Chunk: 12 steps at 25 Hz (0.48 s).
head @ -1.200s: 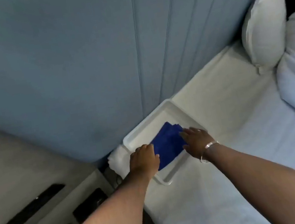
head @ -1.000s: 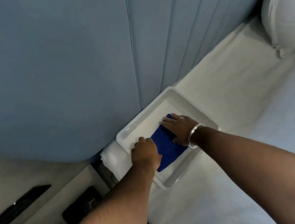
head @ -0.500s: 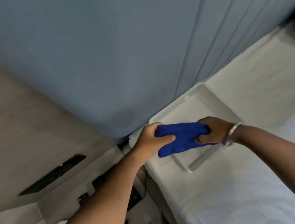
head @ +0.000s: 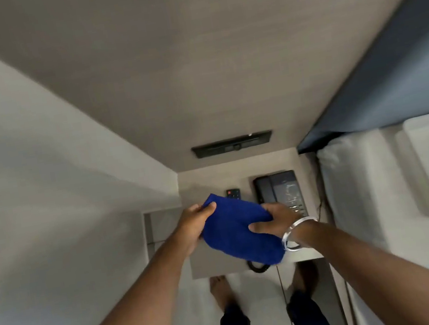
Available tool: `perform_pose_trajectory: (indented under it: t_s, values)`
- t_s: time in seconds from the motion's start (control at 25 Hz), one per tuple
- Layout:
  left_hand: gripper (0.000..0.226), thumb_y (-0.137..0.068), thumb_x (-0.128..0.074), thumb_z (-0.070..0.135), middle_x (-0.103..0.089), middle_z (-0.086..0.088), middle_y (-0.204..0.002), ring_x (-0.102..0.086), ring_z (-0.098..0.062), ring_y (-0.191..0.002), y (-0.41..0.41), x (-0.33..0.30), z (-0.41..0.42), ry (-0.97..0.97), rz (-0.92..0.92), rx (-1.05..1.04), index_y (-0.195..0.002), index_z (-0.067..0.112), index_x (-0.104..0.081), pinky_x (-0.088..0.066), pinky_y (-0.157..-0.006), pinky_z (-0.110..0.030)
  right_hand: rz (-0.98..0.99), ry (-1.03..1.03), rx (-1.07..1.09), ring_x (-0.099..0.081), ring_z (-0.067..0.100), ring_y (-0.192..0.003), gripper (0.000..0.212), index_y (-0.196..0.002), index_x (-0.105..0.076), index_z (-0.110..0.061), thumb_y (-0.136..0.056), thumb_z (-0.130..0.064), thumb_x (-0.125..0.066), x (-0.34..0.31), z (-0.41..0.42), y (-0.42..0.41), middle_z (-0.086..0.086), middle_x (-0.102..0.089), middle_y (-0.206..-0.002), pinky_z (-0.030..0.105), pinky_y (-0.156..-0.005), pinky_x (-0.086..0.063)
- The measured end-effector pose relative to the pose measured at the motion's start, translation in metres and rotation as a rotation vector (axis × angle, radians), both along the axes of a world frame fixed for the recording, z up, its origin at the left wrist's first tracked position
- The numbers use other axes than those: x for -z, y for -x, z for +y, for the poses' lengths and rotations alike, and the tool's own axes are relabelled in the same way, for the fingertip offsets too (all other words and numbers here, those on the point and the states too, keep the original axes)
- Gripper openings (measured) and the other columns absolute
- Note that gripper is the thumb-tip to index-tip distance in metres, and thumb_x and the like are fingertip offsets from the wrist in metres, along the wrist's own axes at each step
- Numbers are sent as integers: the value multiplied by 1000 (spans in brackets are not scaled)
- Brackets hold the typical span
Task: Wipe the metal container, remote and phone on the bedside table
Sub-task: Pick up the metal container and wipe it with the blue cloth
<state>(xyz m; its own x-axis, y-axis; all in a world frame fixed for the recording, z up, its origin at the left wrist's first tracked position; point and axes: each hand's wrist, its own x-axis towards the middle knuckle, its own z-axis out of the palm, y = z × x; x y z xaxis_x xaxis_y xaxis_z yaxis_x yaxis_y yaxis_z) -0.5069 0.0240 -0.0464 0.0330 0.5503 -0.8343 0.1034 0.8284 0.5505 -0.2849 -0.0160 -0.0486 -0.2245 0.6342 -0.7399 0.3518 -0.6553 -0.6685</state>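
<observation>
Fingers of left hand [head: 194,224] and right hand [head: 275,220] pinch blue cloth [head: 240,231] closed above bedside table [head: 210,262].

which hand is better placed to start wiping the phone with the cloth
Right, probably. The right hand grips the blue cloth directly over the phone; the left hand is farther off.

Both bare forearms reach forward and converge in front of the body, the left arm coming in from lower left and the right arm from lower right. The left hand [head: 194,226] is curled with thumb on top and fingers beneath, pinching one end of a blue cloth [head: 240,233], while the right hand [head: 274,220] clamps the other end, thumb pressed onto the top. A silver bangle [head: 293,235] circles the right wrist, and two bare feet [head: 220,289] stand below.
</observation>
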Motion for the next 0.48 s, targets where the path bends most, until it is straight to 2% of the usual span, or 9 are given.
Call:
perform_pose_trajectory:
  t_s: [0.08, 0.16, 0.2, 0.28, 0.32, 0.4, 0.48]
  values:
    - [29, -93, -66, 18, -72, -15, -116, -70, -30, -103, 38, 12, -3, 66, -112, -18, -120, 6, -65, -57, -89, -48, -62, -4, -98, -66, 22, -92, 24, -98, -61, -24, -79, -25, -76, 18, 3, 32, -3, -68, -96, 30, -72, -50]
    - [35, -92, -69, 16, -72, -11, -117, -69, -28, -107, 63, 22, -2, 51, -170, 43, -125, 10, -63, -56, -92, -48, -130, -14, -238, -64, 22, -94, 37, -106, -57, -23, -76, -28, -79, 36, 4, 56, -1, -66, -101, 22, -67, -47]
    - [34, -91, -70, 17, -73, -9, -117, -69, -27, -107, 69, 24, 0, 45, -179, 117, -124, 13, -63, -56, -91, -46, -149, -20, -282, -62, 20, -97, 52, -115, -55, -20, -72, -28, -82, 42, 6, 64, 1, -65, -110, 21, -71, -49]
    - [30, -90, -71, 20, -74, -7, -114, -70, -25, -105, 72, 26, 7, 40, -177, 364, -119, 16, -65, -56, -93, -43, -86, -37, -304, -58, 19, -110, 92, -139, -39, -17, -62, -21, -89, 52, 12, 77, 4, -58, -128, 32, -91, -51]
    - [29, -90, -71, 21, -74, -7, -113, -69, -25, -105, 74, 28, 10, 35, -175, 478, -117, 15, -66, -56, -93, -41, -41, -51, -325, -57, 20, -114, 103, -144, -33, -18, -59, -18, -90, 58, 18, 82, 5, -55, -132, 35, -97, -50]
    - [31, -90, -71, 20, -73, -9, -114, -69, -25, -105, 82, 33, 19, -12, -191, 521, -119, 11, -65, -56, -91, -39, -25, -69, -421, -54, 19, -117, 98, -140, -37, -24, -58, -21, -90, 62, 31, 90, 4, -53, -132, 36, -101, -47]
    - [32, -90, -70, 15, -73, -11, -114, -69, -27, -106, 96, 45, 27, -88, -200, 334, -120, 8, -64, -57, -90, -38, -37, -28, -430, -60, 20, -109, 70, -126, -52, -26, -64, -26, -86, 68, 42, 94, 1, -61, -122, 38, -94, -51]
